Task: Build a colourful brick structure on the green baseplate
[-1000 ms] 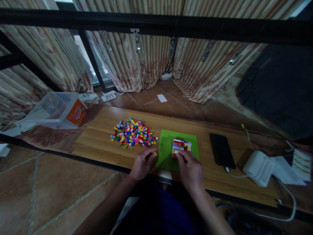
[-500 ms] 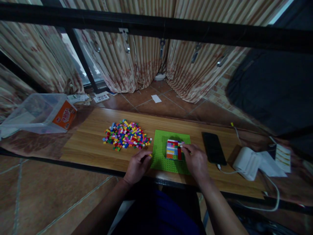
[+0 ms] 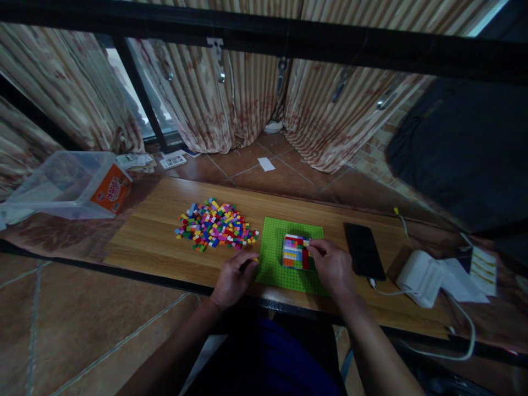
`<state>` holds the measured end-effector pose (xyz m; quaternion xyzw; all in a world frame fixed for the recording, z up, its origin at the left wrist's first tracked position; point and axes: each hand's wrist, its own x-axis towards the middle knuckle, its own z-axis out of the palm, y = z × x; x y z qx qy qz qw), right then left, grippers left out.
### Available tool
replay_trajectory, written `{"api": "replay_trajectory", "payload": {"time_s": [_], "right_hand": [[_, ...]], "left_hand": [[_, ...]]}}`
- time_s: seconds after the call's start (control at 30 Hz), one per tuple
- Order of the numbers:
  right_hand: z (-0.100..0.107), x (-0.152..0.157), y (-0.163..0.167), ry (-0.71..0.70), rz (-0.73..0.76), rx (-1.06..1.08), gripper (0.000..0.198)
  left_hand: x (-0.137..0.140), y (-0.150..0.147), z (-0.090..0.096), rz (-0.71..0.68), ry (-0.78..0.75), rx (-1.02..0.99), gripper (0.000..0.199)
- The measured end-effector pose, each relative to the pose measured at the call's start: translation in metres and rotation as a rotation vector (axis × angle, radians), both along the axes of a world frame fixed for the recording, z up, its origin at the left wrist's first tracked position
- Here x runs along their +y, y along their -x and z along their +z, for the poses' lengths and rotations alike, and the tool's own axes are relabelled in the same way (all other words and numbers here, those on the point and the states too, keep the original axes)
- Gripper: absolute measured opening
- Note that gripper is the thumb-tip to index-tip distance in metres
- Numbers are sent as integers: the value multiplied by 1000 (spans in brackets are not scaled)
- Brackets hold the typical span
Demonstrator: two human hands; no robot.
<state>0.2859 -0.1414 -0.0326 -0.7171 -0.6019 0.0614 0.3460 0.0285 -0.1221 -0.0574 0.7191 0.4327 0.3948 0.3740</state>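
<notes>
A green studded baseplate [image 3: 270, 264] lies on the wooden tabletop, bearing a low block of multicoloured toy bricks [image 3: 293, 256]. My right hand [image 3: 335, 268] is closed in a pinch at the block's upper right, on a small pale brick partly hidden by the fingertips. At the plate's left edge, my left hand [image 3: 233, 279] pinches a small yellow brick [image 3: 256, 260] between thumb and forefinger. A loose heap of small bricks in many colours [image 3: 216, 225] is spread out left of the plate.
Right of the plate lies a black phone [image 3: 363, 250] with a white cable, near a white boxy device [image 3: 421, 278] and papers [image 3: 464, 280]. A clear plastic bin [image 3: 61, 206] with an orange label stands far left. A dark metal bar [image 3: 256, 30] crosses above.
The view has shifted slightly. My right fingertips remain at the block's upper right, and the pale brick there shows less now. My left hand keeps its pinch on the yellow brick.
</notes>
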Motion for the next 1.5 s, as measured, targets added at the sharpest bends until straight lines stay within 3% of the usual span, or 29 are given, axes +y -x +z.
{"api": "replay_trajectory", "payload": {"time_s": [0.43,0.63,0.87,1.5], "right_hand": [[-2,-8,0,-47,-123,224,30],[-18,-2,-6,-102,-239,226,43],[-39,6,-7,-64,-229,301,50],[-33,9,3,-21,-198,527,44]], "left_hand": [[0,-1,-4,-3,3,-12,15],[0,-1,-3,-12,-4,-10,14],[0,-2,-4,-9,-8,-13,15],[-1,-1,-4,1,6,-19,15]]}}
